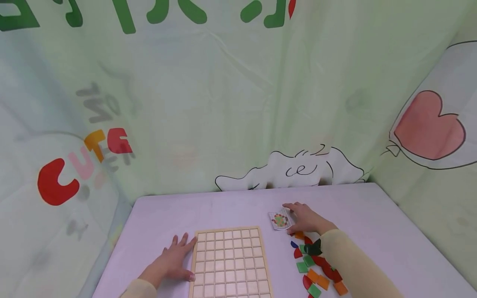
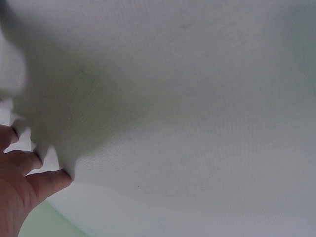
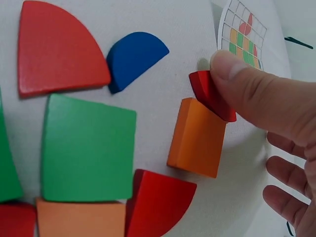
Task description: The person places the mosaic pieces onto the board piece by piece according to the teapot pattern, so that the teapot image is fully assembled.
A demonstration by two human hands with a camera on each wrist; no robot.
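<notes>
My left hand point(image 1: 173, 260) lies at the left edge of a wooden grid board point(image 1: 231, 265), its fingers spread and the thumb touching the frame. In the left wrist view only part of that hand point(image 2: 22, 185) appears, above a pale surface. My right hand point(image 1: 307, 219) is at the right side of a small picture card point(image 1: 279, 219) printed with a coloured grid pattern. Its thumb and index finger are spread apart by the card. In the right wrist view the thumb overlaps a red block point(image 3: 205, 89); whether they touch, I cannot tell.
Beneath the right forearm lie several flat blocks: green squares point(image 3: 89, 148), orange pieces point(image 3: 197, 140), red quarter circles point(image 3: 59, 52) and a blue half circle point(image 3: 136, 57). A printed curtain point(image 1: 208, 103) stands behind the pale table point(image 1: 164, 215).
</notes>
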